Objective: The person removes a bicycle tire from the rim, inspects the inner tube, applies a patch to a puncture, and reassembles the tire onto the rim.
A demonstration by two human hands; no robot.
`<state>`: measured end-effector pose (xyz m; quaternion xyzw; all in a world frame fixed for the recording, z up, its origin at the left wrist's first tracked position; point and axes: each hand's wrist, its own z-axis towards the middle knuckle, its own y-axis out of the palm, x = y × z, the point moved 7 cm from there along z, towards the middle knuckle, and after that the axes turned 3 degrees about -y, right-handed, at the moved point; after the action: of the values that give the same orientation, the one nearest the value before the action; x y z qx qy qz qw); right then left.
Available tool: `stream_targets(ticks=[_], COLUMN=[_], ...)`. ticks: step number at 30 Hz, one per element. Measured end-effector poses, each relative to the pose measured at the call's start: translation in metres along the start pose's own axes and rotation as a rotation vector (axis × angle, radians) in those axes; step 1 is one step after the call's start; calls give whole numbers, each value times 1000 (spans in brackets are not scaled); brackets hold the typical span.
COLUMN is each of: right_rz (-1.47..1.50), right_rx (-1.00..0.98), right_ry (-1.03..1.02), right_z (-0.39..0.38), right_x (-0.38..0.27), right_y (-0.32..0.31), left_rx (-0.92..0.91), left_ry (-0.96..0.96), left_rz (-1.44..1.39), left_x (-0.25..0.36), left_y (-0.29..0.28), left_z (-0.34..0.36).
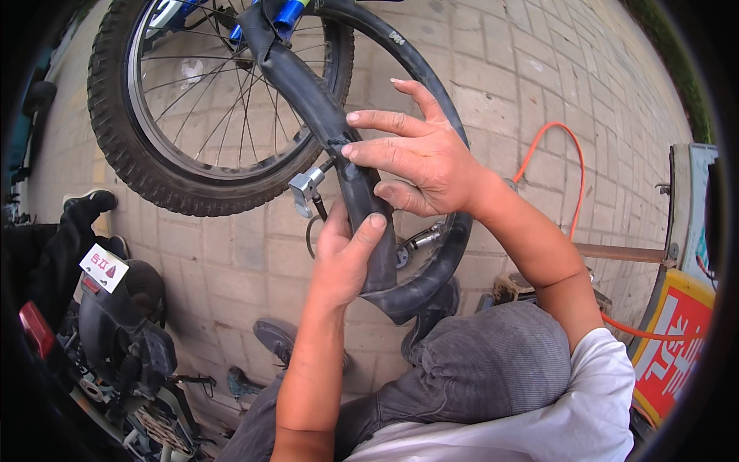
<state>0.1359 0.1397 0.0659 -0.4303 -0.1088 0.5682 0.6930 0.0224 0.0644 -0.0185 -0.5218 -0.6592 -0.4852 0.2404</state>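
Note:
A black bicycle inner tube (307, 83), puffed out with air, loops across the middle of the head view. My left hand (343, 252) is wrapped round its near stretch, thumb on top. Above that, my right hand (425, 162) has its fingers spread, with two fingertips against the tube's surface beside a darker patch. A silver clip-on air chuck (305, 189) sits at the tube's left side, near the valve, with a thin hose below it. Behind the tube, partly hidden, lies a metal inflator with a round gauge (421, 239).
A knobby-tyred bicycle wheel (119, 150) with blue frame parts (291, 11) stands at the far left. An orange air hose (579, 154) curls over the paving bricks (508, 92). At left is a parked two-wheeler (127, 323); at right, a red and yellow sign (676, 327).

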Motion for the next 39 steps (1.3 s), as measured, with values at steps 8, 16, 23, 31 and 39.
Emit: stream_targets(ticks=[8, 16, 23, 31, 39], right_rz=[10, 11, 29, 30, 38], right_rx=[-28, -12, -2, -49, -25], right_ry=[-24, 1, -1, -21, -27], right_z=[10, 5, 5, 1, 1], right_x=[2, 3, -1, -7, -10], right_y=[3, -3, -9, -5, -15], left_rx=[-6, -91, -191, -205, -175], left_ry=[2, -101, -58, -62, -35], left_rz=[13, -132, -256, -278, -295], left_x=[-3, 2, 2, -2, 0], left_y=[-1, 3, 0, -1, 1], left_z=[1, -5, -1, -2, -1])
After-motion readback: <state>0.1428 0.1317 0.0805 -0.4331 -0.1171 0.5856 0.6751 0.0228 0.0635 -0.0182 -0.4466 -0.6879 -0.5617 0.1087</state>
